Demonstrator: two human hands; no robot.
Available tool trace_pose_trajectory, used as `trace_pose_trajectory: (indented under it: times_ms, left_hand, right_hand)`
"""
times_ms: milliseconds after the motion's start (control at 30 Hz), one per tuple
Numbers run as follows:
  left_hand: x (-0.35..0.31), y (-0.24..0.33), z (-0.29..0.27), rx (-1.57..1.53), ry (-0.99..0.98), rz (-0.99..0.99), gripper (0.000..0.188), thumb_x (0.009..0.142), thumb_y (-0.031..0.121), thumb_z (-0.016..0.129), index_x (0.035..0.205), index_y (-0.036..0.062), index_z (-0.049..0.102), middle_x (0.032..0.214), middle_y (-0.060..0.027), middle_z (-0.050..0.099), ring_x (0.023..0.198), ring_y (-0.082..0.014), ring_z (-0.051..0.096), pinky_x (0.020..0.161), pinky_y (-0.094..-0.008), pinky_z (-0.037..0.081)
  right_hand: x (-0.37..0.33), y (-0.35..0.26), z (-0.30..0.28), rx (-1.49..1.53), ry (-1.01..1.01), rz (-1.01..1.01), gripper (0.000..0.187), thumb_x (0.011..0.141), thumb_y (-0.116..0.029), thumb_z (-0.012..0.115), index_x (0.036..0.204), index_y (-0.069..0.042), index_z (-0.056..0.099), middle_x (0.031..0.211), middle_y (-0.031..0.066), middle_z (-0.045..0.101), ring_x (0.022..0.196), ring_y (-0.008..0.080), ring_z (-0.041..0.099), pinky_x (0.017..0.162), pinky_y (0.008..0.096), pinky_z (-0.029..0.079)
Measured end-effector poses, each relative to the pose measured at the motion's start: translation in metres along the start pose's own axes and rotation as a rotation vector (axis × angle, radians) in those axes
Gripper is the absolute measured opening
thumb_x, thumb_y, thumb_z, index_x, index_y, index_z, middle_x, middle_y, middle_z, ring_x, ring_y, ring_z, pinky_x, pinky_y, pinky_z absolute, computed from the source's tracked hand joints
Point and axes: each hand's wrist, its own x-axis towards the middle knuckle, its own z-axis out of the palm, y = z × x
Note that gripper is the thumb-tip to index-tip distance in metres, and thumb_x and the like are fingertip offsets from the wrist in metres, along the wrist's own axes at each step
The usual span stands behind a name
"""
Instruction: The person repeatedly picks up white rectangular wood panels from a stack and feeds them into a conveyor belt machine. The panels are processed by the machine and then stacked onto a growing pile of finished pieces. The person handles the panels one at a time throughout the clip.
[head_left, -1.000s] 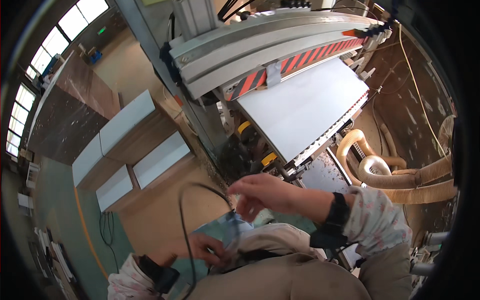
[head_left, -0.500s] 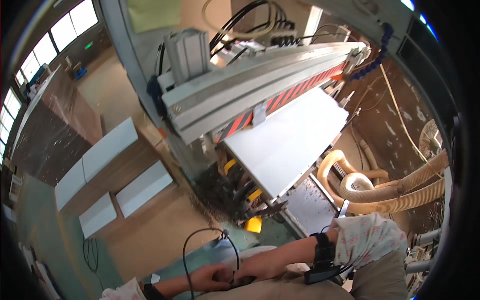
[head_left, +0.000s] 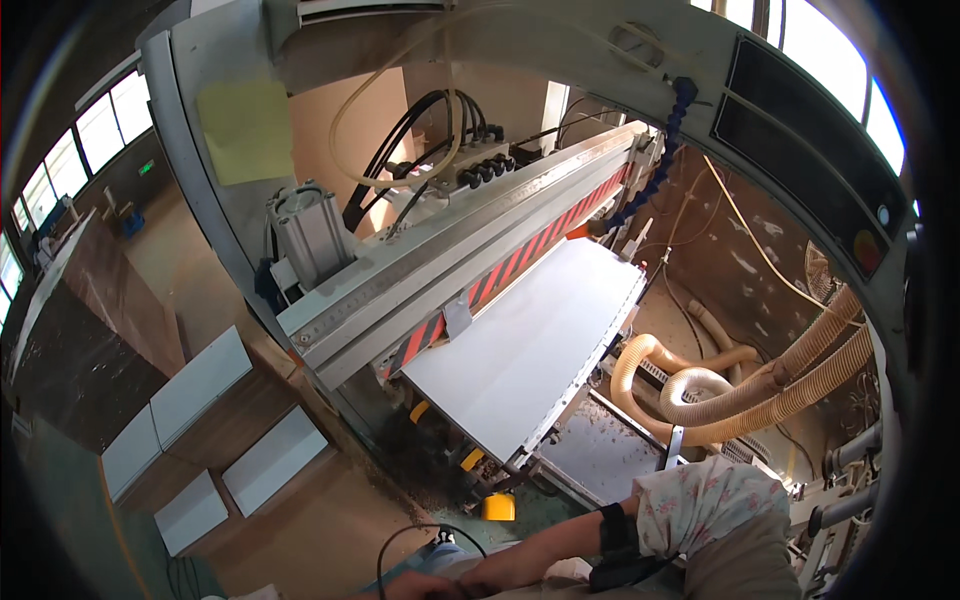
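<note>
Low at the bottom edge, my left hand (head_left: pixel 418 584) and my right hand (head_left: pixel 492 571) lie close together in front of my body. Their fingers are mostly cut off or in shadow, so what they hold, if anything, is hidden. A thin black cable (head_left: pixel 402 532) arches up beside them. Ahead of me a white panel (head_left: pixel 530 345) lies flat in a machine. Above it runs a long grey metal beam (head_left: pixel 480 225) with a red-and-black striped strip (head_left: pixel 540 243). Neither hand touches the panel or the machine.
White-topped stacks of boards (head_left: pixel 205 385) stand on the left. Ribbed beige hoses (head_left: pixel 720 400) coil at the right. A yellow foot-like part (head_left: pixel 498 507) sits below the panel's near corner. A debris-strewn metal surface (head_left: pixel 600 450) adjoins the panel. The machine's grey frame (head_left: pixel 560 45) arches overhead.
The view has tilted up, showing more of the upper machine frame. My hands now sit lower, partly cut off by the bottom edge. They stay close together.
</note>
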Motion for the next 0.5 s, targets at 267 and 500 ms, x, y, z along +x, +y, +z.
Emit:
trace_pose_trajectory:
  times_ms: [267, 500]
  left_hand:
    - [0.009, 0.017, 0.006, 0.297, -0.048, 0.04, 0.023, 0.079, 0.025, 0.059, 0.09, 0.0053, 0.065, 0.076, -0.0084, 0.063, 0.069, -0.0121, 0.057, 0.064, -0.0291, 0.047]
    - [0.017, 0.015, 0.029, 0.013, -0.028, -0.063, 0.025, 0.081, 0.026, 0.053, 0.089, 0.0043, 0.064, 0.078, -0.0102, 0.062, 0.072, -0.0159, 0.058, 0.066, -0.0313, 0.047]
  right_hand:
    - [-0.042, -0.031, 0.016, 0.089, 0.416, 0.041, 0.025, 0.076, -0.02, 0.061, 0.087, -0.005, 0.045, 0.075, 0.0052, 0.05, 0.07, 0.0155, 0.048, 0.063, 0.0315, 0.04]
    - [-0.029, 0.002, 0.023, -0.225, 0.528, -0.123, 0.024, 0.077, -0.02, 0.061, 0.089, -0.005, 0.047, 0.071, 0.0062, 0.051, 0.064, 0.0171, 0.05, 0.055, 0.031, 0.041]
